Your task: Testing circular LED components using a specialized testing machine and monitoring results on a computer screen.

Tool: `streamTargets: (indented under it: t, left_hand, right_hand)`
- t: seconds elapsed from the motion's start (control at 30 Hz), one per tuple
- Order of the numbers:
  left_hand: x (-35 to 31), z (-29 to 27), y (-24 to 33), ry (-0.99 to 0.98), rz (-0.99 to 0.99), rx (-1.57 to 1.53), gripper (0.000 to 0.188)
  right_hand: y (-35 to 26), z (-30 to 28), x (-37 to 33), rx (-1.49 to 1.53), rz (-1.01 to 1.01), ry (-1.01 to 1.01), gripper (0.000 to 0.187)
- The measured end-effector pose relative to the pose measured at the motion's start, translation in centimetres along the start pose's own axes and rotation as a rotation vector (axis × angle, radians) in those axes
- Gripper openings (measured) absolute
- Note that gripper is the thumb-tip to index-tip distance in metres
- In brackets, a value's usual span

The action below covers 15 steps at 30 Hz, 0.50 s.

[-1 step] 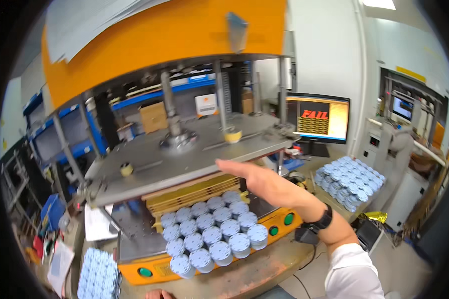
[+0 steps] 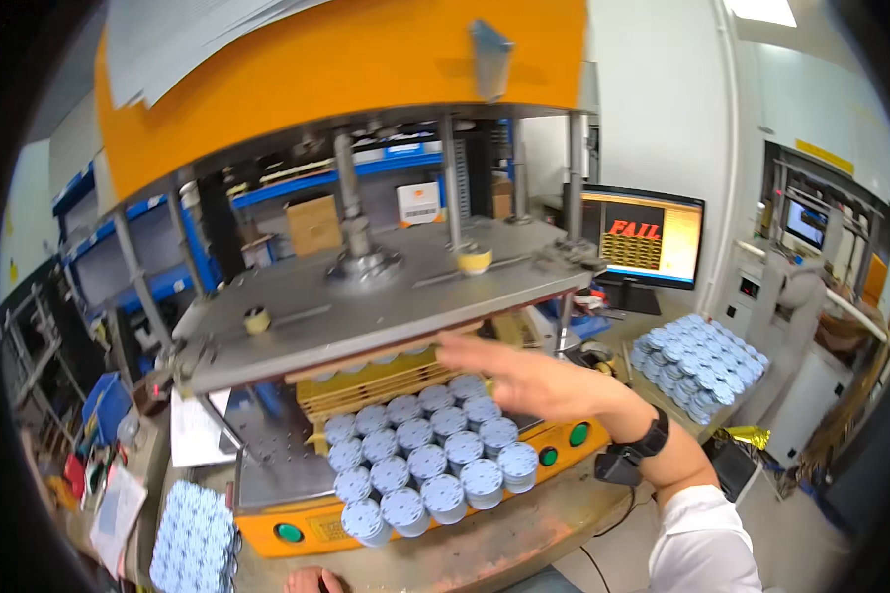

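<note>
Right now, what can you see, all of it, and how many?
Press: one, orange and grey, middle
Disc stacks: twenty, pale blue, front of press
Disc piles: two, pale blue, left and right
Buttons: three, green, press front
Rings: two, pale yellow, on press
Papers: several, white, top of press
Shelves: several, blue, behind press
Cardboard box: one, brown, behind press
Monitor: one, black, right of press
Small screen: one, blue, far right
Foil: one piece, gold, lower right
Clutter: uncountable, mixed, far left
Wristband: one, black, right wrist
Right hand: one, bare, before the press
Left hand: one, bare, bottom edge
</note>
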State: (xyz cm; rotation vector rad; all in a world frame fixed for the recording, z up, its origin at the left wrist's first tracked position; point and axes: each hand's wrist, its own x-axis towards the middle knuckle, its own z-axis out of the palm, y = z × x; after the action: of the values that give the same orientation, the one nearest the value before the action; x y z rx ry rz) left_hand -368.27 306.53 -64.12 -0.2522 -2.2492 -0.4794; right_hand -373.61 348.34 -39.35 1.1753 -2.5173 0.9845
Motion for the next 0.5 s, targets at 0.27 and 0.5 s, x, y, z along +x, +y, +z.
streamTargets:
  t: [0.27,0.5]
  left_hand:
    - [0.5,-0.9,0.6,-0.050,-0.008,-0.062,0.016]
    - [0.4,-1.2,1.3,-0.058,-0.035,-0.083,0.016]
  right_hand:
    - [8.1,3.2,2.5,-0.600,0.265,-0.243,0.099]
    - [11.5,2.8,5.7,-0.620,0.400,-0.312,0.101]
